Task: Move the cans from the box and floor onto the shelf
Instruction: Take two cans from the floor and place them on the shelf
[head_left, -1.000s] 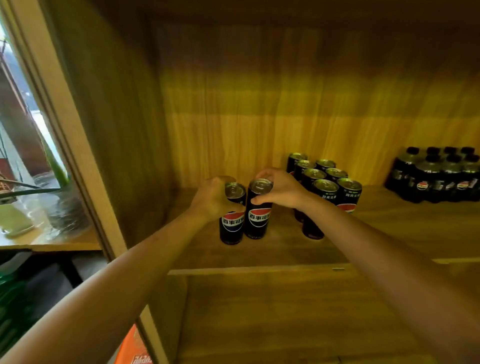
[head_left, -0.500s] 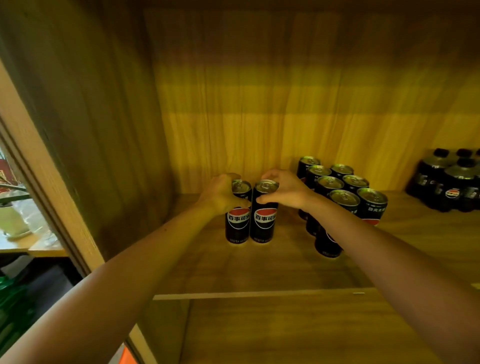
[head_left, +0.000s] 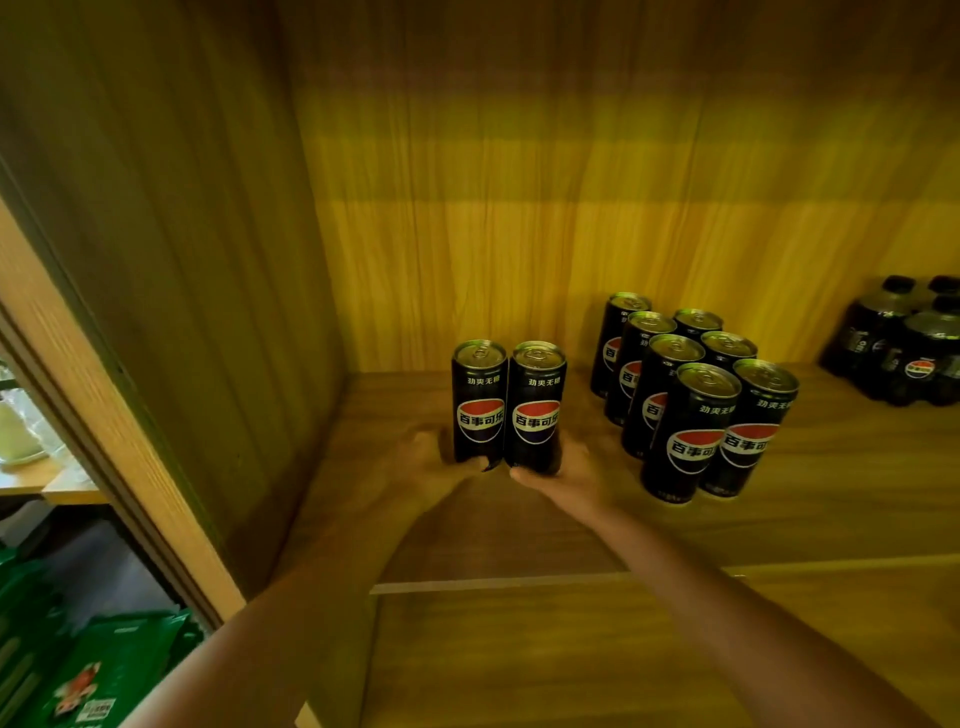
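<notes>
Black cans stand in two lots on the wooden shelf (head_left: 519, 530). Our pair sits left of centre: the left can (head_left: 479, 400) and the right can (head_left: 535, 405) are upright and touching side to side, labels facing us. To their right, well clear of them, a block of cans (head_left: 691, 395) stands in two rows running from near to far, and further right a pack of bottles (head_left: 904, 343) sits against the back panel.

We have our left hand (head_left: 426, 462) low at the base of the left can, and our right hand (head_left: 566, 473) low at the base of the right can, thumbs meeting in front. Both hands are blurred, so we cannot tell whether the fingers are wrapped around the cans or only resting against them. The cans look to be bearing on the shelf, not lifted.

We judge the step to be settling this pair in place. To do it well, we would keep the push low, near the bases, since tall thin cans tip easily if pressed high. We would slide both together so they stay touching, and square them to the block if a tidy row is wanted, stopping before they knock the near cans of that block. Then we would open the fingers outward, sideways, and draw back along the shelf so that neither wrist brushes a can top. The box and floor lie out of view, so we cannot say how many cans remain.
</notes>
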